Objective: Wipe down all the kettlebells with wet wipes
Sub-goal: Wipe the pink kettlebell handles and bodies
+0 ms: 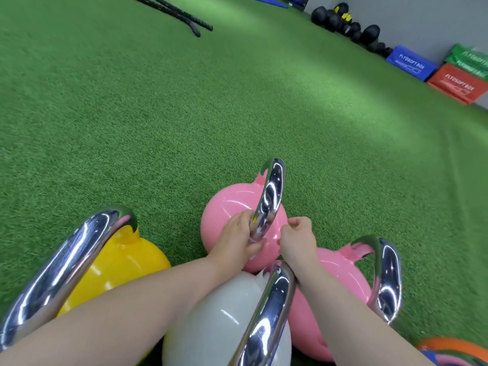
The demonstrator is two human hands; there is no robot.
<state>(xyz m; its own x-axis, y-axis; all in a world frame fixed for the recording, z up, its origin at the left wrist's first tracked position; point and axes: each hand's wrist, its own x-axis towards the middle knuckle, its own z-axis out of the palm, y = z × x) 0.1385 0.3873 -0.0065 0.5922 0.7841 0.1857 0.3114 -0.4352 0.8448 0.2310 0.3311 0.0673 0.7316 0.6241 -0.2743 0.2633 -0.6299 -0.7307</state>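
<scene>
Four kettlebells with chrome handles stand close together on the green turf. The far pink kettlebell [227,207] is in the middle, with its handle [269,199] arching toward me. My left hand [235,239] grips the near end of that handle. Just right of the handle, my right hand [298,239] hovers over the pink body with its fingers curled; I see nothing in it. A white kettlebell [219,320] stands nearest me, a yellow kettlebell [124,268] at the left and a second pink kettlebell [340,281] at the right. No wipe is visible.
Open green turf [211,101] stretches ahead. Black battle ropes [182,14] lie at the far top. Black medicine balls [348,25] and blue [412,63], red [459,83] and green [470,58] plyo boxes line the grey wall at the right. An orange object [449,347] sits at the bottom right.
</scene>
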